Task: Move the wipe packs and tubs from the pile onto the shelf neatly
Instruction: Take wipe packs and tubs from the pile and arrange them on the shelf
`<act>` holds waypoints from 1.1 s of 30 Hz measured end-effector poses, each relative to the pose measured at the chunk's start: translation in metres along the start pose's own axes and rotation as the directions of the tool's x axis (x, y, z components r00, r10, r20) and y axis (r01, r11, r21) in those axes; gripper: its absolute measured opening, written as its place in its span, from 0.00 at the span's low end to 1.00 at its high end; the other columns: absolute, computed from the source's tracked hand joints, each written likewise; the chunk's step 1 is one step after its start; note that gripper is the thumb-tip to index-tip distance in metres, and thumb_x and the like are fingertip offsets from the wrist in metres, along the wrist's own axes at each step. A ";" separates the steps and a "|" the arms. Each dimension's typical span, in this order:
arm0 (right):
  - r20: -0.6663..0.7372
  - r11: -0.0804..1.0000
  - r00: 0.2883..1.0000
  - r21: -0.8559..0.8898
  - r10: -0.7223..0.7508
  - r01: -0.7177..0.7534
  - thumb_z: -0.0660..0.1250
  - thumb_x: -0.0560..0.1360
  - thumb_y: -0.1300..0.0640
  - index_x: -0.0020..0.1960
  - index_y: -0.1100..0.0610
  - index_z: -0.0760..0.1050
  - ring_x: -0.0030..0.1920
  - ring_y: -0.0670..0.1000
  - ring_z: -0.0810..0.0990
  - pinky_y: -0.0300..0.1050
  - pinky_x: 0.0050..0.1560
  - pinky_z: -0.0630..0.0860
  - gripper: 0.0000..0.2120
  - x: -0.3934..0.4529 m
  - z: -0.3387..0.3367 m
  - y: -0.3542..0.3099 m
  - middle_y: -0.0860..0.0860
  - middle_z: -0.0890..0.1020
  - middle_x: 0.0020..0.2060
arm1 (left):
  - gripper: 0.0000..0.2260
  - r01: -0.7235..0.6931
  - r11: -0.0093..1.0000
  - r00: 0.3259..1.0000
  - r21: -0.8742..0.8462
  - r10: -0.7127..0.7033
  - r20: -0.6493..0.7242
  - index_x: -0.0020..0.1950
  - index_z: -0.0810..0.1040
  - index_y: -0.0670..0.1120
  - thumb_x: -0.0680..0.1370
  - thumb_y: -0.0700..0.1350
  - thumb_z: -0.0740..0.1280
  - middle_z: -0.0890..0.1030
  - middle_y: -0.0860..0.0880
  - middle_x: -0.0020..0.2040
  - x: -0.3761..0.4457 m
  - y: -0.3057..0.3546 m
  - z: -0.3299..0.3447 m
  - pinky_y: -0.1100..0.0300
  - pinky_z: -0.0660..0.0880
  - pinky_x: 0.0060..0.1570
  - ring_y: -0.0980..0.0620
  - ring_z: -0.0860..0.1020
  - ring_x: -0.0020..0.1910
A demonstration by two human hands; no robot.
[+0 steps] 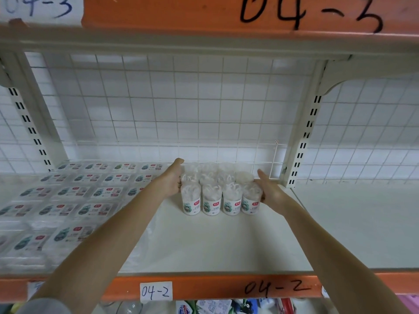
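Note:
A block of several clear round tubs (222, 193) with white-and-green labels stands in rows on the cream shelf (217, 245), near its back. My left hand (173, 177) presses against the block's left side, thumb up and fingers curled around the front-left tub. My right hand (271, 189) cups the block's right side, fingers wrapped on the front-right tub. Flat clear wipe packs (68, 200) with the same label lie in neat rows across the shelf's left half.
A wire grid back panel (181, 105) closes the rear. A slotted upright post (301, 141) stands just right of the tubs. The orange shelf edge (204, 287) carries "04-2" labels. Mixed goods (215, 307) show on the level below.

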State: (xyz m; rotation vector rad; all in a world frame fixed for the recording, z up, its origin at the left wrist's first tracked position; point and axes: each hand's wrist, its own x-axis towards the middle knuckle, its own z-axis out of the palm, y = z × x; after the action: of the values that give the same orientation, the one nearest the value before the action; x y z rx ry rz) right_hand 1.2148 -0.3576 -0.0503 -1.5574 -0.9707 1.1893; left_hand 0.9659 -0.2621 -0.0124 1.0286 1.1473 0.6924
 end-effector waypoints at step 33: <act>0.384 0.127 0.713 -0.826 -0.586 0.549 0.68 0.73 0.50 0.62 0.50 0.75 0.58 0.55 0.74 0.46 0.61 0.66 0.18 -0.014 0.077 -0.012 0.51 0.78 0.58 | 0.15 -0.574 0.255 0.763 0.778 0.513 0.394 0.58 0.77 0.48 0.72 0.43 0.71 0.71 0.52 0.52 -0.040 -0.024 -0.016 0.64 0.63 0.52 0.55 0.70 0.53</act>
State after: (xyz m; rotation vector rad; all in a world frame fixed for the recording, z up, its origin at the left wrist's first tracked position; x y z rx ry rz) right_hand 1.1359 -0.3520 -0.0435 -1.6362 -2.2149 -0.0999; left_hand 0.9375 -0.3021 -0.0199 2.4491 1.0605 0.5595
